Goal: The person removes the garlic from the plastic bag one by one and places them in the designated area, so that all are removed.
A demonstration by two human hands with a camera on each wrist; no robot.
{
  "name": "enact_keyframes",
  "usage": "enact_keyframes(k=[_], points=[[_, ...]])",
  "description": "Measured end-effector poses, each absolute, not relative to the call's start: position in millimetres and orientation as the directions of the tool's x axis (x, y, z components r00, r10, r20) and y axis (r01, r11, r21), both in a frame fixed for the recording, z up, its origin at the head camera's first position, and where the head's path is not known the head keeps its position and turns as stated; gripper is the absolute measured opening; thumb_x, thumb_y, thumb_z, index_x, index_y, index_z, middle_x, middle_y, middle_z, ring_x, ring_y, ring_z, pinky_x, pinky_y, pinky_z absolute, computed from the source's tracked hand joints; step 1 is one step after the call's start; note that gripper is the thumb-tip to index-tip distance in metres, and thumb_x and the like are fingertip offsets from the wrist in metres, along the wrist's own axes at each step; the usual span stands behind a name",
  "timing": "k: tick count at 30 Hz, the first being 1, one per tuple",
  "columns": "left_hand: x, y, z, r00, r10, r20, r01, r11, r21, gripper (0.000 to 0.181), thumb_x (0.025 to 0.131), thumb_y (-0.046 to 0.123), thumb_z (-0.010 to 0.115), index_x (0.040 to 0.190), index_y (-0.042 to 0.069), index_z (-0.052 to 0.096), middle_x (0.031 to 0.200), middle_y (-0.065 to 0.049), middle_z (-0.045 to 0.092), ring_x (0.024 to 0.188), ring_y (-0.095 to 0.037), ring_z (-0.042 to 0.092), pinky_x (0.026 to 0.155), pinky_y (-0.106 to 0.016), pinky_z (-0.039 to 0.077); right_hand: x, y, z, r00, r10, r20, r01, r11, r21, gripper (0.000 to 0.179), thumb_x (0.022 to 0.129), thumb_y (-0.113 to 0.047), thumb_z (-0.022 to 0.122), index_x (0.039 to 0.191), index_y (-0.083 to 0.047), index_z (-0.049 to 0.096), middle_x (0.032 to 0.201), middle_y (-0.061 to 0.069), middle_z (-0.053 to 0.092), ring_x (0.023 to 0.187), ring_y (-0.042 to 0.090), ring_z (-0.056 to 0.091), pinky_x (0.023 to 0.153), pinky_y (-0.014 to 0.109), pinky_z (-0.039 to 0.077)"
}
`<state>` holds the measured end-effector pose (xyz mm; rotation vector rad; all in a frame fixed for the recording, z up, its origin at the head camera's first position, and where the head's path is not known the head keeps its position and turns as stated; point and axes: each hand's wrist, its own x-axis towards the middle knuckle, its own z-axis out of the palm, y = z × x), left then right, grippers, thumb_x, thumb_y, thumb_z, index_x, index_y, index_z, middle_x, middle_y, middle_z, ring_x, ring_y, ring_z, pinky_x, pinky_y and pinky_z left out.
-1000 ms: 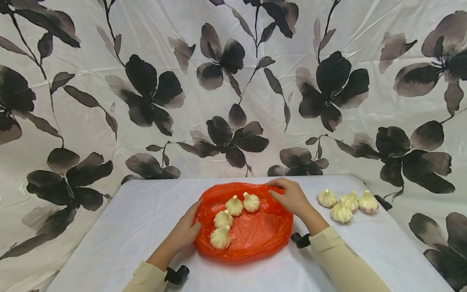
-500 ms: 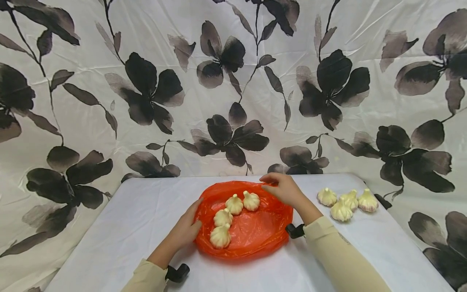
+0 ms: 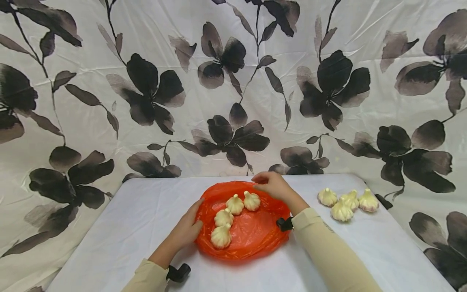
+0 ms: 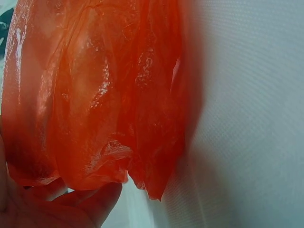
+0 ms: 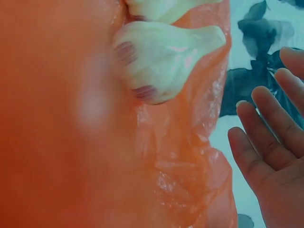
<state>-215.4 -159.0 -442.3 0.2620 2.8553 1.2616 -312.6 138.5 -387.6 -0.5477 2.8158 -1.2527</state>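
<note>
An orange-red plastic bag lies spread with its mouth up on the white table. Inside, along its left and back, sit several garlic bulbs. My left hand rests against the bag's left side, fingers extended and thumb apart. In the left wrist view, its fingertips touch the crinkled plastic. Over the back right rim hovers my right hand, holding nothing. The right wrist view shows its fingers spread and fairly straight, apart from the bag, with a garlic bulb nearby.
More garlic bulbs are grouped on the right side of the white table. A floral-patterned cloth hangs behind the table's back edge. Black wrist devices are on both wrists.
My right hand has moved left along the bag's back rim, toward the garlic bulbs inside. The left hand and the bag stay nearly the same.
</note>
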Motion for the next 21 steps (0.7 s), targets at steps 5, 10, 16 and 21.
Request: enact_keyframes(k=[5,10,16,21], points=[[-215,-158,-442,-0.988,0.148,0.050,0.137,0.664,0.735,0.068,0.091,0.005,0.043,0.155,0.011,0.021,0.158,-0.011,0.028,0.145,-0.035,0.031,0.113,-0.056,0.032,-317,132,-392,-0.940,-0.325,0.107,-0.295,0.614,-0.732,0.027,0.087,-0.019,0.069,0.112,-0.010,0.070,0.105,0.004,0.071,0.097,0.021,0.064,0.093,0.040,0.053],[-216,-157,-442,-0.988,0.147,0.052,0.138,0.665,0.734,0.067,0.091,0.006,0.043,0.154,0.011,0.021,0.158,-0.012,0.028,0.144,-0.036,0.030,0.113,-0.057,0.032,-320,128,-398,-0.945,-0.320,0.068,-0.263,0.619,-0.740,0.024,0.086,-0.019,0.069,0.110,-0.012,0.071,0.103,0.002,0.071,0.096,0.019,0.064,0.094,0.039,0.053],[-216,-157,-443,-0.989,0.140,0.047,0.129,0.663,0.738,0.067,0.091,0.006,0.043,0.154,0.011,0.021,0.158,-0.011,0.028,0.145,-0.035,0.030,0.113,-0.057,0.032,-321,123,-406,-0.945,-0.326,0.039,-0.239,0.602,-0.761,0.026,0.084,-0.017,0.072,0.109,-0.010,0.071,0.105,0.005,0.070,0.098,0.020,0.063,0.091,0.038,0.054],[-215,-157,-443,-0.989,0.140,0.046,0.128,0.662,0.738,0.067,0.091,0.006,0.044,0.154,0.012,0.022,0.158,-0.011,0.028,0.145,-0.036,0.030,0.113,-0.057,0.032,-319,118,-413,-0.942,-0.335,0.027,-0.239,0.610,-0.755,0.027,0.084,-0.019,0.073,0.109,-0.011,0.071,0.105,0.003,0.070,0.097,0.019,0.063,0.091,0.038,0.054]])
